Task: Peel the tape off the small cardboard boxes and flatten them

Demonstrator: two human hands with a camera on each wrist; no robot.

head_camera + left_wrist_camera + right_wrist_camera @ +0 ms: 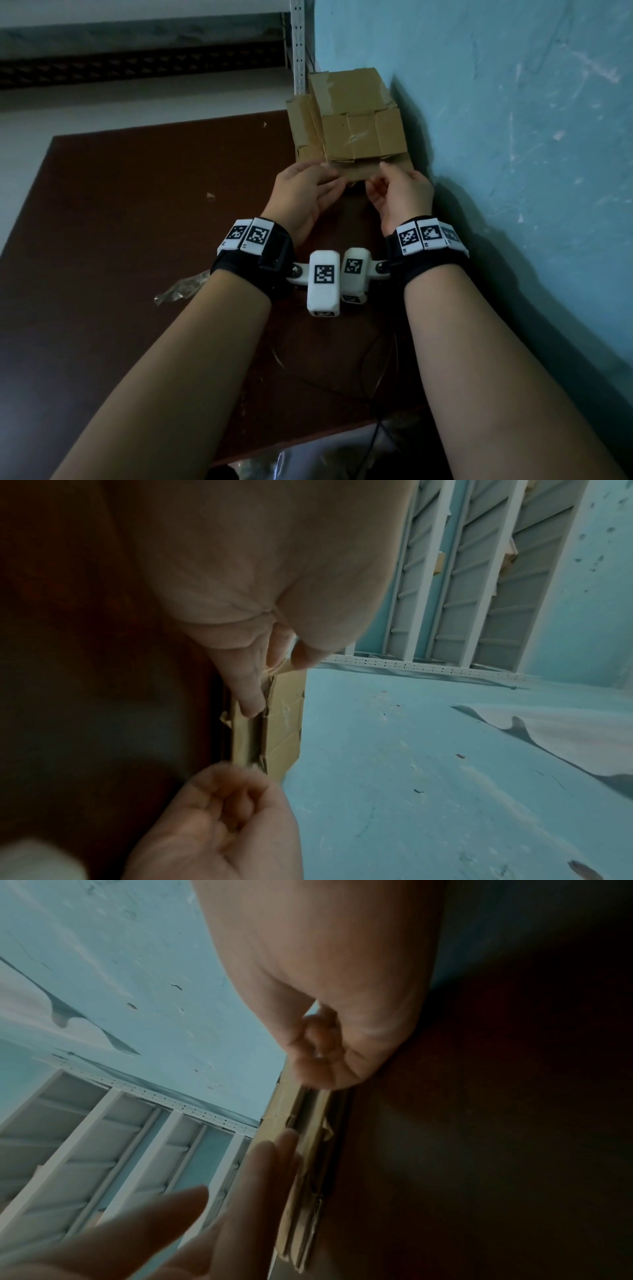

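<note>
Brown flattened cardboard boxes [359,137] stacked at 12 o'clock on dark brown table [137,222], against blue wall [513,102]. My left hand [301,195] pinches the near edge, thumb on top; right hand [400,195], fingers curled, pinches it too.

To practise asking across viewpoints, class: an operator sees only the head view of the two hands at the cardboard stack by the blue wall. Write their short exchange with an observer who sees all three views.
Operator: The hands cover the near edge of the cardboard stack. Is anything loose there?
Observer: Yes. The left wrist view shows a pale frayed strand at the corner, beside the thumb of the left hand.
Operator: What are the fingers of the right hand doing underneath?
Observer: In the right wrist view the fingers are curled tight into the palm at the stack's edge. What they hold, if anything, is hidden.
</note>
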